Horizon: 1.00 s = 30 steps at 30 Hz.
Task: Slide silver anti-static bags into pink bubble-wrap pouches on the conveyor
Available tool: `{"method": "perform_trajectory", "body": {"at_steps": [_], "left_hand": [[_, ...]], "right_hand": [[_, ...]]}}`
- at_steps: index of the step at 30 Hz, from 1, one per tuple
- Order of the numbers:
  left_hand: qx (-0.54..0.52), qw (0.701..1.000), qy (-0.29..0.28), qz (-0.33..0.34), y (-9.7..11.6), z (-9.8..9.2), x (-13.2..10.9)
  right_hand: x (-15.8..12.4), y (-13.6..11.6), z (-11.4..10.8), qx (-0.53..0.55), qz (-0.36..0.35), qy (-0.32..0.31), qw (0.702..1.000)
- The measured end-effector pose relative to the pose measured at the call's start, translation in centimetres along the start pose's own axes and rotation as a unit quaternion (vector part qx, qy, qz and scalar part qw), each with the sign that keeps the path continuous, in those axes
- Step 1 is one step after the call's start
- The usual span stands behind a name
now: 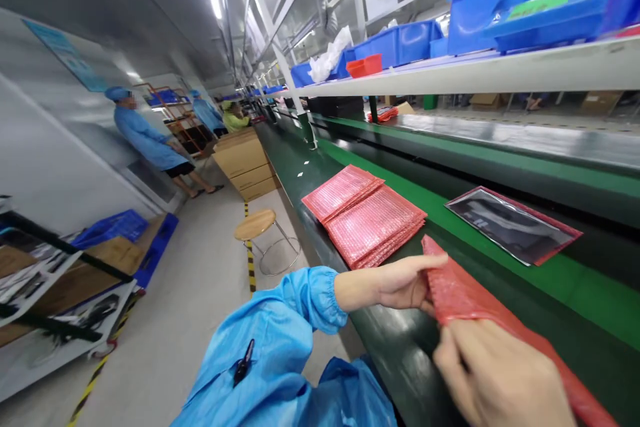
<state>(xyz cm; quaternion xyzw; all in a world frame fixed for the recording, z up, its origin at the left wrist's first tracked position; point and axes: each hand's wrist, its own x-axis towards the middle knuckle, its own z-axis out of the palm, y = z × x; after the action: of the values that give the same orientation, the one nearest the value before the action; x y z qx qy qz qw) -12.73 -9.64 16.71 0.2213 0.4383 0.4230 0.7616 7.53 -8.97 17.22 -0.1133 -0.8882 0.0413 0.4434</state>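
My left hand (403,280) pinches the far end of a red bubble-wrap bag (465,293) that lies on the dark green workbench (395,340). My right hand (500,377) grips the same bag nearer to me, fingers curled over its edge. Just beyond the left hand sit two stacks of red bubble bags (367,213). A flat dark item in a clear, red-edged sleeve (513,223) rests on the green conveyor belt (575,280) to the right.
A shelf (500,70) above the belt carries blue bins (540,3) and a small red tray (364,65). A round wooden stool (256,223) stands in the aisle by cardboard boxes (245,163). People in blue coats stand far left. A rack (55,293) stands at left.
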Motion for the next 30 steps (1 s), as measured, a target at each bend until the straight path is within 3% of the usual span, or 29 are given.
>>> {"method": "perform_trajectory", "body": {"at_steps": [4,7,10,12,15,19,22,24,26,27,28,30], "left_hand": [[0.002,0.991,0.094,0.091,-0.6,-1.4,0.0],[0.005,0.966,0.161,0.2,0.0,-1.9,-1.1],[-0.006,0.912,0.256,0.32,2.0,-3.7,-2.2],[-0.006,0.866,0.349,0.358,3.5,-5.8,-2.6],[0.012,0.828,0.45,0.333,5.3,-9.7,-2.9],[0.048,0.824,0.506,0.251,5.1,-13.9,-4.5],[0.086,0.794,0.554,0.235,3.6,-15.2,-6.6],[0.154,0.747,0.587,0.271,2.2,-14.9,-7.8],[0.249,0.704,0.581,0.323,0.5,-13.8,-7.7],[0.293,0.699,0.555,0.343,-0.4,-13.0,-7.0],[0.32,0.717,0.51,0.352,-1.3,-12.0,-5.8],[0.337,0.795,0.387,0.323,-3.2,-9.8,-2.1]], "right_hand": [[1.4,-2.5,3.4,0.006,-0.008,0.0,1.0],[1.3,-2.9,4.8,0.027,0.003,-0.018,0.999],[1.0,-2.2,5.2,0.074,0.013,-0.072,0.995],[0.7,-1.4,5.4,0.085,0.025,-0.114,0.99],[0.2,0.1,6.3,0.057,0.061,-0.19,0.978],[-0.5,2.8,7.8,-0.01,0.174,-0.342,0.923],[-1.1,5.5,8.5,-0.035,0.264,-0.424,0.866],[-1.7,7.8,8.8,-0.04,0.318,-0.442,0.838],[-2.4,10.4,9.1,-0.036,0.4,-0.408,0.82],[-2.8,11.6,9.2,-0.033,0.443,-0.38,0.811],[-3.2,12.8,9.2,-0.026,0.482,-0.345,0.805],[-3.7,14.7,9.2,-0.003,0.544,-0.263,0.797]]}}
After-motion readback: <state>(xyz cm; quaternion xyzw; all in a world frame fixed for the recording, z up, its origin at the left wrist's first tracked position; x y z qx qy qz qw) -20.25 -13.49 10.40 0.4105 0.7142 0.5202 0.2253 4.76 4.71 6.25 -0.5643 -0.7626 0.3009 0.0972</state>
